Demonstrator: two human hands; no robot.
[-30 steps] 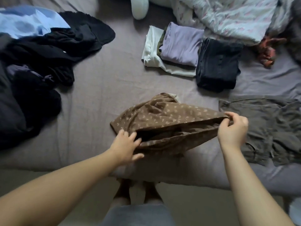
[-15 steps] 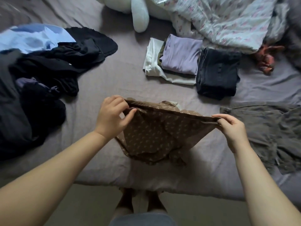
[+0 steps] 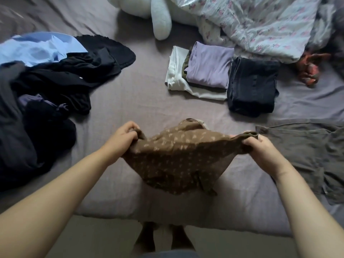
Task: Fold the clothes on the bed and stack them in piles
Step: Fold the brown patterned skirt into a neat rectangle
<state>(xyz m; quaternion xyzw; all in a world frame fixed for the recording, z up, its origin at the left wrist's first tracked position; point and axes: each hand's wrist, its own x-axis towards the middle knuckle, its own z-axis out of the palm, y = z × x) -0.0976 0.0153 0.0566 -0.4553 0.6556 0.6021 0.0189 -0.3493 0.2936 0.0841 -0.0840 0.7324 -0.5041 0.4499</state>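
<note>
A brown garment with a small pale print [image 3: 178, 157] hangs stretched between both hands above the near edge of the bed [image 3: 141, 101]. My left hand [image 3: 121, 139] grips its left corner and my right hand [image 3: 260, 148] grips its right corner. Further back lies a folded pile with a lilac top [image 3: 208, 66] over white and olive pieces, and beside it a folded dark pile [image 3: 253, 86]. A grey-olive garment [image 3: 305, 151] lies spread flat to the right.
A heap of unfolded dark clothes [image 3: 42, 101] with a light blue shirt [image 3: 37, 47] fills the left side. A floral duvet [image 3: 260, 21], a white plush toy [image 3: 160, 17] and a reddish cloth [image 3: 309, 69] lie at the back. My feet stand on the floor below.
My left hand left the garment's underside, took its left corner and lifted it. Both hands now hold the brown garment pulled taut and closer to me.
</note>
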